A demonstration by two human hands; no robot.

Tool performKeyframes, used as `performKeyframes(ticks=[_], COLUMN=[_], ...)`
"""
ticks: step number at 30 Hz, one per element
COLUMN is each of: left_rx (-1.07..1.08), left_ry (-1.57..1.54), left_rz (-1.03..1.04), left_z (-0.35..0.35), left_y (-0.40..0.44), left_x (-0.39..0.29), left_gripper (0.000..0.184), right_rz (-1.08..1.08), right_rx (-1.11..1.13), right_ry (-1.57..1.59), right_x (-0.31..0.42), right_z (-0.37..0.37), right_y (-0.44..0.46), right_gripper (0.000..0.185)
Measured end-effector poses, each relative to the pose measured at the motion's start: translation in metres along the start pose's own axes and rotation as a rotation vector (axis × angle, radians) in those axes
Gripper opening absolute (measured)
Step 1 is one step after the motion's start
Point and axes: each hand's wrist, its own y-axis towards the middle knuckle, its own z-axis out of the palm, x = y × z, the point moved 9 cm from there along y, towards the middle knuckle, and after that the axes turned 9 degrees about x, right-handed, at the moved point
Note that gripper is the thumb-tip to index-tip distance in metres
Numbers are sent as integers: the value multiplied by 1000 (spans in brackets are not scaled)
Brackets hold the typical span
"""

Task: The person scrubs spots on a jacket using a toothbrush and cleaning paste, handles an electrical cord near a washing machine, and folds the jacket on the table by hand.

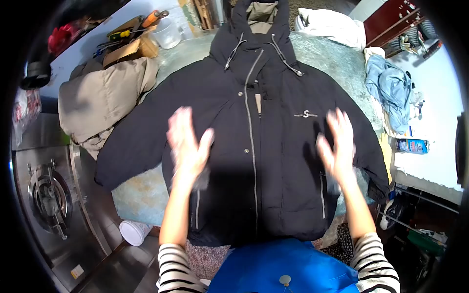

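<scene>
A black hooded jacket (224, 127) lies spread out, front up, with its sleeves out to the sides and its hood at the far end. A pale zip (251, 122) runs down its front, and a small "S" logo (306, 115) marks the chest. Over the side of the chest with no logo is my left hand (188, 144), open, thumb apart, slightly blurred. My right hand (339, 144) is open too, just below the logo near the sleeve. Neither hand holds anything. Whether the palms touch the cloth, I cannot tell.
The jacket covers much of a worn greenish table (139, 198). A beige garment (105, 100) lies at left, near a cardboard box of tools (132, 51) and a clear plastic cup (167, 34). At right are blue clothing (388, 88) and a spray can (413, 146).
</scene>
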Motion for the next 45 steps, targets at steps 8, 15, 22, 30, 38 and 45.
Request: performKeyframes(ticks=[8,15,22,30,38,45], left_rx=[359,379,288,79,289,224], left_ry=[465,448,540,385,633,666], left_rz=[-225,-240,68,157,114,118], left_z=[66,58,91,45,128,122], left_y=[-61,-25,42,76,149,207], left_x=[43,17,-14,-39,-11,-17], left_gripper=[107,110,103,110,110,104], right_rz=[198,214,88,81,189,271], right_rx=[606,576,344,-37,411,436], right_ry=[-282,-279,-405,-274,-493,-533], right_x=[-7,20,1,2,-51,-62], right_z=[117,75,127,58,134,133], right_y=[-101,-64,29,81,179,232], right_gripper=[84,75,77,66,73,72])
